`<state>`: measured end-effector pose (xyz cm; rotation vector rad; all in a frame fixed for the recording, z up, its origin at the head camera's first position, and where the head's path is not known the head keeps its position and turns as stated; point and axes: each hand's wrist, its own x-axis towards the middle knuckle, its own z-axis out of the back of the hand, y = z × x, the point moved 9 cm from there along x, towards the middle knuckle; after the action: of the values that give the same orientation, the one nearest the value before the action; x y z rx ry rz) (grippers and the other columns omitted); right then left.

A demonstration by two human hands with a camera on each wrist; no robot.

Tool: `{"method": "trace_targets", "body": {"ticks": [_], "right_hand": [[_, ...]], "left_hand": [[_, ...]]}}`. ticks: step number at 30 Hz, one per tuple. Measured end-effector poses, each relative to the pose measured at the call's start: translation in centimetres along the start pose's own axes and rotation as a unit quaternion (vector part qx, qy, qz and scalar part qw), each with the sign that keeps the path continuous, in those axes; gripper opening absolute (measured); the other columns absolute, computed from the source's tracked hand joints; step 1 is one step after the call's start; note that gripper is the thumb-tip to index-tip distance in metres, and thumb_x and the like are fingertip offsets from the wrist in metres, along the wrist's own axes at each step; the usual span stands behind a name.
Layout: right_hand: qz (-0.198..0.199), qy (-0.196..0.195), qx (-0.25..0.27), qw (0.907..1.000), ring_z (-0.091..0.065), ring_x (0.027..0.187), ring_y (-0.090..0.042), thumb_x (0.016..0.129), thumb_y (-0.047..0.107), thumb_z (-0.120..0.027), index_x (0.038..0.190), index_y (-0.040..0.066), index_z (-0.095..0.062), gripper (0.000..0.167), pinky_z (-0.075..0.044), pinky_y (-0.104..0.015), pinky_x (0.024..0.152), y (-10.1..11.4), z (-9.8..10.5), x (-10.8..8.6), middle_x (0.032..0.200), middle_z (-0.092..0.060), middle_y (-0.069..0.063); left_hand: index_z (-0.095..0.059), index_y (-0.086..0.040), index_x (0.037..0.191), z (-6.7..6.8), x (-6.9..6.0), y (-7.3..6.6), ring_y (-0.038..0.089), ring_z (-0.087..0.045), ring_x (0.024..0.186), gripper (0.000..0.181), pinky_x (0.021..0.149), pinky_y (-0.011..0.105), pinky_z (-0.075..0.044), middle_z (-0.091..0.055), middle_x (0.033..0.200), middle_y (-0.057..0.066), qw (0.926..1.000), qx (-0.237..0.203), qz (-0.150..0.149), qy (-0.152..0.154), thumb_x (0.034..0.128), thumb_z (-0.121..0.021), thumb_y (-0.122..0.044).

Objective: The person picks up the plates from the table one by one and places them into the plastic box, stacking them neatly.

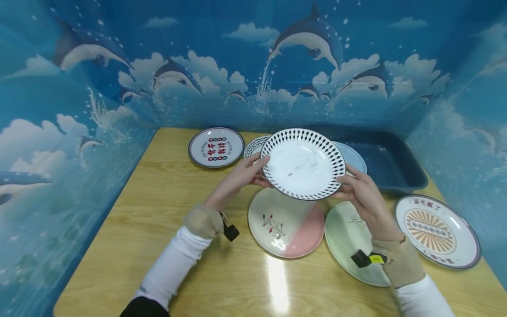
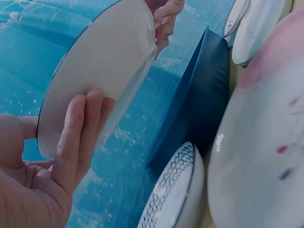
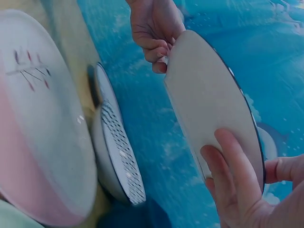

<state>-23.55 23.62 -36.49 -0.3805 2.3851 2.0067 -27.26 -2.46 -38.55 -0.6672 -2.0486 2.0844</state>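
A white plate with a black diamond-patterned rim (image 1: 303,165) is held up above the table, tilted with its face toward the head camera. On its left edge my left hand (image 1: 253,171) grips it, thumb over the rim and fingers spread beneath, as the left wrist view shows. Opposite, my right hand (image 1: 358,191) grips the right edge the same way; in the right wrist view its fingers (image 3: 232,166) lie against the pale underside. Below the held plate lies a cream and pink plate (image 1: 285,224) with a branch design. Partly under my right forearm is a light green plate (image 1: 344,237).
A dark blue basin (image 1: 396,158) stands at the back right, a light blue plate (image 1: 352,157) by its left side. A wavy-patterned dish (image 1: 254,146) shows behind the held plate. Plates with printed characters lie at back left (image 1: 216,147) and far right (image 1: 437,231). Dolphin-printed sheeting surrounds the table.
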Motion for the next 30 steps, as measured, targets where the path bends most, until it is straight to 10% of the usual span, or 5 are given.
{"method": "trace_targets", "body": {"ticks": [11,20,30], "right_hand": [[0.008,-0.041,0.061,0.9973,-0.072,0.087,-0.013,0.103,0.000,-0.050,0.162,0.003,-0.003,0.076,-0.063,-0.027,0.069,2.7,4.7,-0.3,0.119,-0.061,0.005],[-0.010,-0.122,0.023,0.9922,-0.073,0.084,-0.011,0.103,0.005,-0.051,0.163,0.012,-0.009,0.073,-0.063,-0.028,0.071,3.3,10.5,1.5,0.116,-0.059,0.007],[-0.066,-0.184,0.004,0.9807,-0.073,0.075,-0.011,0.102,0.002,-0.047,0.163,0.009,-0.006,0.074,-0.064,-0.027,0.072,0.9,15.4,3.7,0.110,-0.057,0.003]], "left_hand": [[-0.040,-0.008,0.154,-3.4,4.3,-2.6,0.034,-0.074,0.093,0.073,0.091,0.050,-0.059,-0.070,0.114,0.025,0.9994,0.012,-0.010,0.032,0.1055,-0.032,-0.061],[-0.048,0.000,0.147,-5.4,7.2,-0.7,0.038,-0.067,0.111,0.044,0.094,0.046,-0.059,-0.063,0.130,0.025,0.9959,0.086,-0.028,0.001,0.1062,-0.053,-0.015],[-0.043,-0.014,0.155,-7.5,10.2,1.9,0.025,-0.072,0.103,0.060,0.090,0.034,-0.058,-0.061,0.141,0.007,0.9660,0.251,-0.037,-0.049,0.1018,-0.063,-0.032]]}}
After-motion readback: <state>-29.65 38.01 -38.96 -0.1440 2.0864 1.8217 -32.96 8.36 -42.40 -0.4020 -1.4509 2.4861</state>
